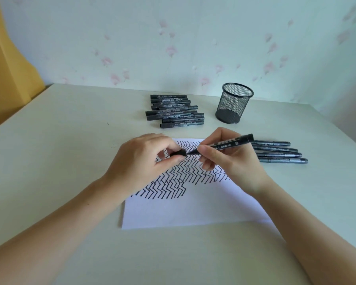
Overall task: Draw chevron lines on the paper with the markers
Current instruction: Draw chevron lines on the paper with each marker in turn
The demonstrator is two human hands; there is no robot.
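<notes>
A white paper (193, 208) lies flat on the pale bench (49, 161), its far half covered in rows of dark chevron lines (185, 173) and its near half blank. Both hands hover over the drawn part. The right hand (232, 161) grips a black marker (224, 145) between thumb and fingers, barrel slanting up and to the right, tip pointing left toward the other hand. The left hand (144, 159) pinches a small black cap (178, 153) between thumb and fingertips, the cap's open end facing the marker tip; the two are very close, and whether they touch cannot be told. Past the paper, a pile of markers (175, 111) lies on the bench, all roughly parallel and running left to right. To the right of that pile stands an upright black mesh cup (234, 102), with nothing visible inside. Just right of the paper, partly behind the right hand, four more markers (280, 152) lie side by side on the bench. Behind the bench is a pale wall (193, 38) with faint pink flowers, and a yellow curtain (6, 58) hangs at far left.
</notes>
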